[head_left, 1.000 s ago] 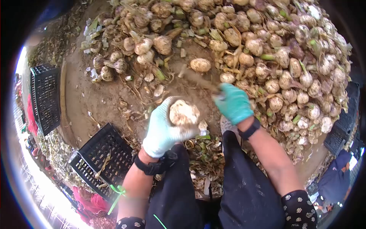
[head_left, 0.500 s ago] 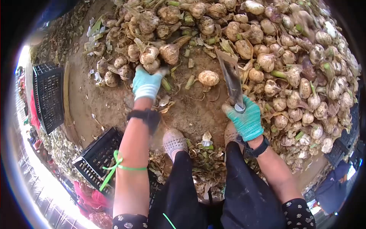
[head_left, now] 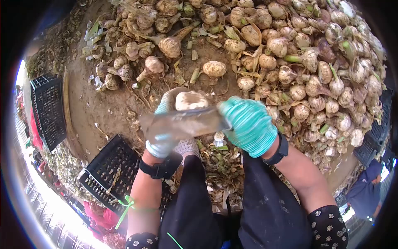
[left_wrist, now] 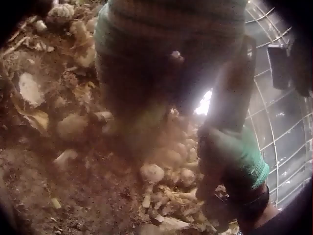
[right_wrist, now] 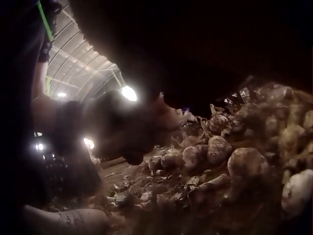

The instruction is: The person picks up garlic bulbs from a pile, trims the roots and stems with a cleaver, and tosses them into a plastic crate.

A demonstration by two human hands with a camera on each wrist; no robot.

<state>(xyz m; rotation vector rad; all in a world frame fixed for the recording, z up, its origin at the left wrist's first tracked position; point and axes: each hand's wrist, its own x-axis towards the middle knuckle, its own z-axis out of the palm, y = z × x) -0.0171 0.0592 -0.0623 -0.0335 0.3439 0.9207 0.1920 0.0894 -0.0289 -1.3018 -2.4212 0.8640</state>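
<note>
In the head view my left hand [head_left: 166, 101], in a pale glove, holds a garlic bulb [head_left: 191, 101] with soil on its skin, over the ground before my knees. My right hand [head_left: 250, 126], in a green glove, grips the handle of a broad-bladed knife [head_left: 188, 123]. Its motion-blurred blade points left, crosses in front of the left hand and overlaps the bulb's lower edge. The left wrist view shows the right glove [left_wrist: 244, 156] with the blade rising from it. Dark and blurred, the right wrist view hides the grip.
A large heap of garlic bulbs [head_left: 315, 87] covers the right side, with more bulbs [head_left: 170, 47] at the upper left. One loose bulb [head_left: 214, 69] lies on bare soil. Black plastic crates [head_left: 48, 112] stand at left. Leaf trimmings [head_left: 222, 166] lie between my legs.
Half a second ago my left hand was at the upper-left bulbs; it has come back toward me with a bulb. My right hand has swung the knife from pointing away to pointing left.
</note>
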